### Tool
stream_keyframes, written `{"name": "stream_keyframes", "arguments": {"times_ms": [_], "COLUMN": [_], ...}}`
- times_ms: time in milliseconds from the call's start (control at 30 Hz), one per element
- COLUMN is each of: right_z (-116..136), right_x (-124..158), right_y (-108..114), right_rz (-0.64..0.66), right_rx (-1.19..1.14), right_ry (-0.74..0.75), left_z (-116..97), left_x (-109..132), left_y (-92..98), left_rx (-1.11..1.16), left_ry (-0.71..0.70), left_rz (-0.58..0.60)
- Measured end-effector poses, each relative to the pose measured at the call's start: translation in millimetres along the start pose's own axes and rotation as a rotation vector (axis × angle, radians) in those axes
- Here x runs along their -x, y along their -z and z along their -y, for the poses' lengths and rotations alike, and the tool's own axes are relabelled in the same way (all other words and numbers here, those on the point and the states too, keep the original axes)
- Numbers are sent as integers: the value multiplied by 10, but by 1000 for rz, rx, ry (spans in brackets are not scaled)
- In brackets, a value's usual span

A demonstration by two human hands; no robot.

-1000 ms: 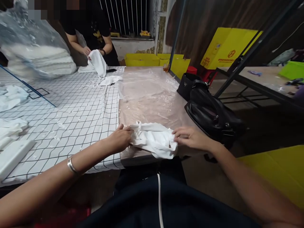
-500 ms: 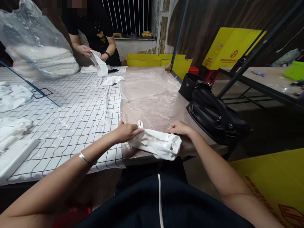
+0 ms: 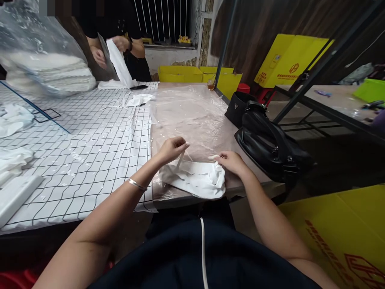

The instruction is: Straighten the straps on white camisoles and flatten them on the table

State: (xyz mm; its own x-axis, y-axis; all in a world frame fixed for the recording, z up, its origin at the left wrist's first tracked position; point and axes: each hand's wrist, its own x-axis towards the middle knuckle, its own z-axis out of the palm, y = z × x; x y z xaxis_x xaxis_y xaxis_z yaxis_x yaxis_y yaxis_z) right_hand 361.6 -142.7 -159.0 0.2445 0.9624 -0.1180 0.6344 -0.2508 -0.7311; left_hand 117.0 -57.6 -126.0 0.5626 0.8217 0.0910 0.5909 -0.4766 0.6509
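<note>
A crumpled white cloth piece lies on the plastic-covered table edge in front of me, its kind not clear. My left hand is closed in a pinch above its left end, lifting a thin white strap that runs down to the cloth. At the right end, my right hand pinches another white strip just above the bunched fabric. Both thumbs and forefingers meet on the strips. The body of the cloth rests untouched between my hands.
A black handbag and a smaller black bag sit right. Left are white fabric piles, a white box-like strip and a plastic bag of stacked cloth. Across the table, a co-worker handles white cloth. Yellow cartons stand nearby.
My left hand has risen and moved right, drawing up a strap. The right hand now pinches a strip, and the cloth lies flatter. The co-worker has lifted a white piece.
</note>
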Motion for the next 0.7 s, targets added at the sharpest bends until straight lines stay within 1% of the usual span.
{"name": "stream_keyframes", "arguments": {"times_ms": [33, 67, 100, 133, 167, 200, 233, 267, 333, 367, 400, 467, 500, 533, 567, 600, 633, 667, 700], "right_z": [-22, -28, -15, 16, 62, 120, 184, 249, 362, 403, 431, 452, 449, 442, 435, 431, 432, 439, 454], "right_x": [-7, -6, 4, 26, 58, 99, 144, 189, 263, 285, 295, 284, 268, 250, 231, 216, 204, 197, 195], "right_y": [3, 7, 7, 4, -5, -21, -44, -74, -145, -181, -214, -259, -270, -273, -269, -260, -250, -241, -235], "right_rz": [-56, -100, -135, -157, -149, -104, -27, 67, 256, 322, 363, 380, 363, 333, 294, 253, 212, 173, 139], "right_rx": [-128, -248, -352, -436, -506, -563, -611, -652, -742, -795, -853, -965, -1003, -1025, -1040, -1051, -1060, -1068, -1073], "right_ry": [14, 37, 76, 125, 171, 203, 214, 200, 111, 57, 14, -32, -33, -25, -14, -3, 10, 29, 54], "left_z": [-21, -41, -58, -69, -74, -72, -67, -60, -49, -47, -45, -37, -24, -4, 25, 62, 106, 151, 195], "left_x": [77, 154, 224, 284, 331, 365, 387, 399, 404, 403, 403, 409, 414, 419, 423, 424, 424, 423, 422], "left_y": [16, 13, -11, -55, -115, -187, -260, -330, -430, -454, -461, -424, -385, -338, -286, -232, -181, -135, -98], "left_rx": [123, 211, 246, 236, 187, 109, 17, -80, -246, -303, -339, -346, -318, -282, -254, -248, -273, -325, -393], "left_ry": [-103, -202, -289, -375, -457, -535, -604, -659, -723, -745, -773, -814, -798, -744, -648, -521, -378, -242, -130], "left_rz": [15, 83, 190, 300, 378, 410, 396, 352, 238, 188, 153, 98, 50, -20, -99, -160, -174, -134, -50]}}
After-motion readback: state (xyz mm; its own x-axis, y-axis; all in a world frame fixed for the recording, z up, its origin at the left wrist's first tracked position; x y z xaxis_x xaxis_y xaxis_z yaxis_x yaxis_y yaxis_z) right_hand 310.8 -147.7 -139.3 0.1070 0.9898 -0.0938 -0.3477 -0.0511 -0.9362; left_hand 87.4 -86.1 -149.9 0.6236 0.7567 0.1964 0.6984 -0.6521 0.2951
